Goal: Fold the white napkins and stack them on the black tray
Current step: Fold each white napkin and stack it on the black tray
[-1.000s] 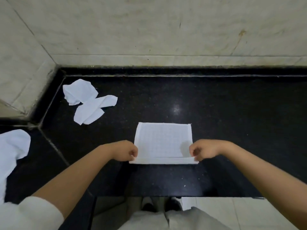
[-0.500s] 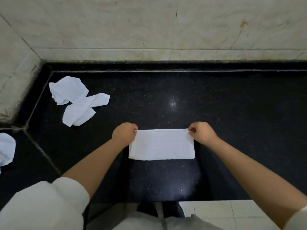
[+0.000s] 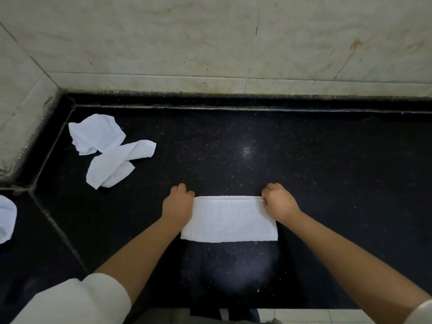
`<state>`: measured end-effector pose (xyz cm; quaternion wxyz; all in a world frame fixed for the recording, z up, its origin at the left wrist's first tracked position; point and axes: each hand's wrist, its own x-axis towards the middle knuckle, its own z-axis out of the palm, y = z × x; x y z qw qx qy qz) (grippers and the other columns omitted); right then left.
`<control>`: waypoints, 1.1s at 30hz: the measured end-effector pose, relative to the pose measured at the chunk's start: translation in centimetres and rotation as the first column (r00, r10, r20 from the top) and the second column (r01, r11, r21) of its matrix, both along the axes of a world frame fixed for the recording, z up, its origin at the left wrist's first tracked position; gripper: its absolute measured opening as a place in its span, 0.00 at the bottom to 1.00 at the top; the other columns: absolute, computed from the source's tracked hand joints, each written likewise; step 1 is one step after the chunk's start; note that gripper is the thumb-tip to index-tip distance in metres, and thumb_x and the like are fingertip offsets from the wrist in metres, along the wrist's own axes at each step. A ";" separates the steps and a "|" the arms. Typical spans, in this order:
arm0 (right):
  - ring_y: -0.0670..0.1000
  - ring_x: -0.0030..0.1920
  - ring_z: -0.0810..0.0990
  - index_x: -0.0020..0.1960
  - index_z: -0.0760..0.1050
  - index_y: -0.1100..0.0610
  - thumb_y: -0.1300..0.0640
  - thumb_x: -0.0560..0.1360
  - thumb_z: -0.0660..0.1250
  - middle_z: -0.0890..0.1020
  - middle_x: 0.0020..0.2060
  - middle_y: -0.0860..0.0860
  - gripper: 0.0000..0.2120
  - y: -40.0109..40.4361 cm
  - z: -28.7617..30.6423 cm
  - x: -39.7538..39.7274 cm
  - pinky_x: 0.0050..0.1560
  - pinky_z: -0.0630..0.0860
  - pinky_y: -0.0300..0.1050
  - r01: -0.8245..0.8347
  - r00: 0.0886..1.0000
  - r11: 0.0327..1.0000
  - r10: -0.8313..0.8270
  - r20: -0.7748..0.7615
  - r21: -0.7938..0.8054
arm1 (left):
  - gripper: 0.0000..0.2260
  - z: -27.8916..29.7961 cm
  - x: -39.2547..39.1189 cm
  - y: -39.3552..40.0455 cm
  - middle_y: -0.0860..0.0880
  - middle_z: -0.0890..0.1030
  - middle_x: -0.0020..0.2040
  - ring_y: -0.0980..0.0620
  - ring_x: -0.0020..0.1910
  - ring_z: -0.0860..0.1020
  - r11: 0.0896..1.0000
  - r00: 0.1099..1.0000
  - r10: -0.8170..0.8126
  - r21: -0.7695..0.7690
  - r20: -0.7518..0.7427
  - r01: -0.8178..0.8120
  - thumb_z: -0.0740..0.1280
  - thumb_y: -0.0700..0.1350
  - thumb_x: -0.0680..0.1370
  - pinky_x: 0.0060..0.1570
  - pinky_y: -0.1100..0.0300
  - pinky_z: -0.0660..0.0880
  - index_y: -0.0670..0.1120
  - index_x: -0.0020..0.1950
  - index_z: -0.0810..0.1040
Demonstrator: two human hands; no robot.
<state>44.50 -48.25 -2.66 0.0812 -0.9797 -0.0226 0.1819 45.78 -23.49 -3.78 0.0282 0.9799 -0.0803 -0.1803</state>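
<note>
The half-folded napkin point(image 3: 229, 219) lies flat on the black desk point(image 3: 327, 171), its long axis running left to right between the two hands. The left hand point(image 3: 178, 204) pinches its far left corner, the right hand point(image 3: 279, 203) its far right corner, both grips narrow with curled fingers, forearms reaching forward symmetrically. Neither hand is nearer. Well to the napkin's far left lie crumpled napkins point(image 3: 109, 148). No tray is visible.
</note>
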 end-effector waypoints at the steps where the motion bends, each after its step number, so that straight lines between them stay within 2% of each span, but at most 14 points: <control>1: 0.55 0.58 0.72 0.53 0.75 0.64 0.68 0.75 0.55 0.75 0.56 0.57 0.12 0.0 0.0 0.0 0.53 0.71 0.43 -0.015 1.000 1.000 0.015 -0.001 -0.002 | 0.12 0.0 0.0 0.0 0.44 0.70 0.62 0.48 0.62 0.69 1.000 1.000 -0.003 0.005 -0.006 0.003 0.57 0.39 0.80 0.52 0.60 0.73 0.42 0.61 0.73; 3: 0.55 0.57 0.73 0.53 0.74 0.64 0.67 0.75 0.55 0.74 0.56 0.57 0.11 0.0 0.0 0.0 0.51 0.70 0.43 -0.043 0.999 0.999 0.043 -0.009 -0.001 | 0.10 0.5 -0.3 -0.1 0.44 0.76 0.56 0.50 0.56 0.75 0.997 0.997 -0.067 0.034 0.029 0.066 0.65 0.39 0.75 0.48 0.62 0.75 0.41 0.56 0.76; 5: 0.56 0.54 0.74 0.52 0.74 0.65 0.67 0.76 0.55 0.74 0.55 0.57 0.11 -0.1 0.1 -0.1 0.46 0.67 0.41 -0.059 0.998 0.998 0.059 -0.021 0.019 | 0.14 0.7 -0.6 0.1 0.47 0.80 0.33 0.54 0.31 0.80 0.982 0.978 -0.189 0.022 0.086 0.188 0.81 0.42 0.51 0.25 0.69 0.72 0.44 0.32 0.81; 6: 0.56 0.53 0.75 0.51 0.74 0.65 0.67 0.76 0.55 0.74 0.54 0.57 0.10 -0.2 0.2 -0.1 0.44 0.66 0.39 -0.058 0.998 0.998 0.059 -0.034 0.035 | 0.18 0.8 -0.7 0.3 0.50 0.76 0.23 0.56 0.21 0.75 0.975 0.971 -0.223 0.043 0.091 0.220 0.81 0.42 0.39 0.18 0.72 0.65 0.46 0.22 0.77; 8: 0.54 0.47 0.75 0.46 0.74 0.62 0.67 0.75 0.56 0.74 0.48 0.57 0.08 -0.6 0.6 -0.2 0.42 0.65 0.37 -0.036 0.998 0.995 0.041 -0.047 0.094 | 0.21 -0.2 -0.4 1.2 0.50 0.71 0.18 0.57 0.15 0.71 0.970 0.962 -0.243 0.027 0.122 0.242 0.79 0.41 0.31 0.14 0.74 0.59 0.48 0.17 0.73; 12: 0.51 0.41 0.74 0.41 0.75 0.62 0.67 0.73 0.61 0.76 0.39 0.54 0.05 -1.7 2.8 0.0 0.40 0.68 0.37 0.009 0.998 0.969 0.006 -0.057 0.245 | 0.20 0.7 -0.3 2.4 0.52 0.67 0.20 0.59 0.17 0.67 0.945 0.925 -0.327 0.032 0.193 0.327 0.81 0.41 0.38 0.15 0.71 0.56 0.46 0.19 0.73; 14: 0.54 0.43 0.78 0.43 0.77 0.65 0.67 0.72 0.63 0.80 0.40 0.57 0.05 -2.1 4.5 0.6 0.41 0.69 0.37 -0.002 1.000 0.958 -0.002 0.013 0.286 | 0.15 2.8 0.3 2.8 0.51 0.71 0.23 0.56 0.19 0.71 0.944 0.924 -0.300 -0.066 0.238 0.323 0.81 0.38 0.47 0.16 0.69 0.64 0.43 0.25 0.77; 17: 0.58 0.47 0.78 0.47 0.78 0.65 0.67 0.71 0.65 0.82 0.44 0.59 0.06 -2.5 7.7 1.9 0.46 0.72 0.44 -0.062 0.965 0.957 -0.015 0.260 0.285 | 0.03 6.6 2.0 2.9 0.43 0.80 0.31 0.44 0.28 0.80 0.934 0.870 -0.199 -0.183 0.452 0.308 0.72 0.35 0.65 0.23 0.57 0.77 0.39 0.37 0.82; 21: 0.60 0.33 0.80 0.41 0.80 0.64 0.68 0.64 0.66 0.83 0.32 0.58 0.07 -2.8 9.8 2.4 0.34 0.78 0.50 -0.247 0.735 0.965 0.131 0.665 0.083 | 0.13 9.0 3.2 2.9 0.44 0.81 0.32 0.46 0.28 0.79 0.925 0.739 -0.169 -0.155 0.653 0.348 0.59 0.41 0.72 0.24 0.58 0.77 0.39 0.37 0.82; 24: 0.57 0.28 0.80 0.32 0.81 0.57 0.67 0.56 0.74 0.82 0.27 0.50 0.07 -2.8 8.6 1.5 0.26 0.74 0.43 -0.316 0.764 0.945 0.305 0.568 -0.084 | 0.14 8.1 2.8 3.0 0.45 0.79 0.28 0.46 0.26 0.78 0.917 0.748 -0.307 -0.026 0.589 0.398 0.59 0.43 0.71 0.21 0.59 0.75 0.41 0.32 0.80; 27: 0.55 0.31 0.80 0.33 0.82 0.55 0.67 0.53 0.78 0.83 0.28 0.50 0.12 -2.7 7.7 0.5 0.26 0.73 0.44 -0.302 0.841 0.949 0.311 0.442 -0.093 | 0.02 7.8 2.1 3.1 0.48 0.80 0.29 0.49 0.26 0.79 0.919 0.795 -0.348 0.013 0.497 0.394 0.73 0.39 0.63 0.20 0.60 0.75 0.43 0.31 0.81; 29: 0.59 0.41 0.80 0.41 0.83 0.59 0.68 0.65 0.70 0.85 0.38 0.54 0.07 -2.6 7.9 0.5 0.37 0.73 0.47 -0.231 0.895 0.972 0.225 0.386 -0.032 | 0.04 8.0 1.6 2.5 0.46 0.82 0.36 0.48 0.35 0.81 0.948 0.865 -0.290 -0.003 0.409 0.319 0.75 0.38 0.65 0.29 0.57 0.79 0.42 0.37 0.82; 31: 0.58 0.50 0.76 0.48 0.81 0.60 0.66 0.72 0.60 0.83 0.46 0.55 0.12 -2.6 7.8 1.4 0.47 0.71 0.46 -0.184 0.926 0.983 0.172 0.337 0.005 | 0.08 8.1 2.2 1.9 0.44 0.80 0.50 0.46 0.51 0.79 0.968 0.912 -0.231 -0.014 0.338 0.251 0.64 0.40 0.76 0.47 0.54 0.78 0.41 0.51 0.81; 33: 0.56 0.52 0.74 0.52 0.79 0.59 0.65 0.74 0.57 0.82 0.50 0.55 0.13 -2.5 8.0 2.4 0.53 0.71 0.46 -0.144 0.946 0.990 0.139 0.292 -0.006 | 0.11 8.3 3.3 1.2 0.45 0.78 0.55 0.46 0.56 0.75 0.977 0.932 -0.192 -0.026 0.308 0.210 0.59 0.41 0.79 0.52 0.53 0.75 0.42 0.56 0.78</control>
